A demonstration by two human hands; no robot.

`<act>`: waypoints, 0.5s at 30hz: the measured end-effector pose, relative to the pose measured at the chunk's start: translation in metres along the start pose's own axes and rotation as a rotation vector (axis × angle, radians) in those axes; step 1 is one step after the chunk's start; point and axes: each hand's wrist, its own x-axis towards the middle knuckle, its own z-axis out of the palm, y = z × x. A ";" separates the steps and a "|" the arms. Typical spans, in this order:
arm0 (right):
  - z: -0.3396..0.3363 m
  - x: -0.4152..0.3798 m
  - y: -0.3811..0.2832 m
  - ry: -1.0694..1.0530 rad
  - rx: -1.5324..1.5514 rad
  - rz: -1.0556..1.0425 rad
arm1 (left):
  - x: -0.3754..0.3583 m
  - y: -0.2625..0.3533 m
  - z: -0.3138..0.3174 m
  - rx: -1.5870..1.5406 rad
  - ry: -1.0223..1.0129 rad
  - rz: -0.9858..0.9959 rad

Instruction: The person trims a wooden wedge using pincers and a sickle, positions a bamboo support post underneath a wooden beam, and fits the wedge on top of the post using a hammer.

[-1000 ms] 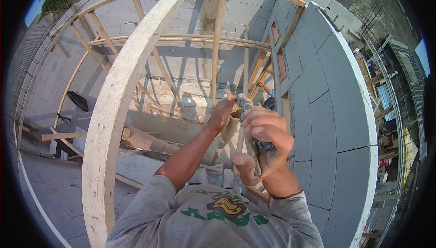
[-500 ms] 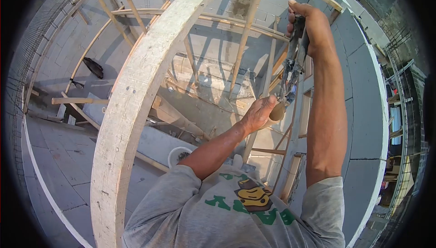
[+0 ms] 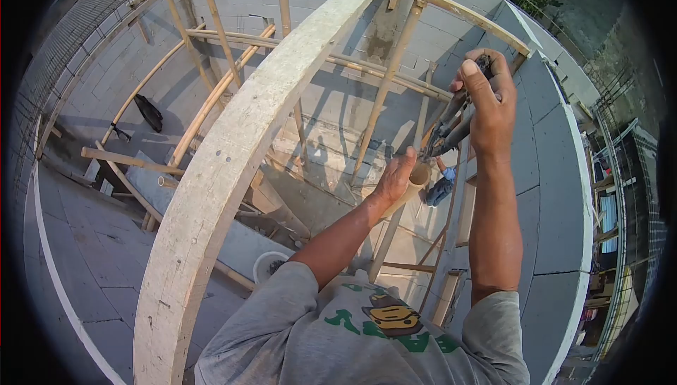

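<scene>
My left hand [image 3: 397, 179] is wrapped round the upper end of an upright bamboo pole [image 3: 412, 186], whose hollow top faces up. Raised at the right, my right hand [image 3: 490, 92] grips one end of a dark, dirty strip bundle [image 3: 451, 127]. The bundle slants down from that hand to the pole's top beside my left thumb. Its exact material is hard to make out.
A long pale wooden beam [image 3: 226, 138] crosses on the left. Grey block walls [image 3: 553, 173] stand around, with bamboo props [image 3: 389, 78] and rails below. A white bucket [image 3: 269, 265] is low at centre. Another person's blue clothing [image 3: 441, 189] shows beyond the pole.
My right hand has dropped somewhat and turned, with the dark bundle in it. My left hand and the pole top appear slightly further left and lower. Another person's clothing now shows below.
</scene>
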 end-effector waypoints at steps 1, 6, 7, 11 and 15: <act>0.003 -0.024 -0.006 0.021 -0.092 -0.126 | 0.012 -0.023 -0.007 -0.059 -0.010 -0.065; 0.004 -0.118 0.012 -0.082 -0.158 -0.531 | 0.035 -0.038 -0.004 -0.421 -0.017 -0.167; 0.003 -0.131 0.014 -0.118 -0.181 -0.551 | 0.038 -0.044 -0.008 -0.303 -0.030 -0.150; 0.018 -0.184 0.047 -0.017 -0.224 -0.747 | 0.033 -0.026 -0.006 -0.164 -0.107 -0.198; 0.022 -0.231 0.089 -0.044 -0.324 -0.795 | 0.042 -0.043 -0.011 -0.221 -0.161 -0.282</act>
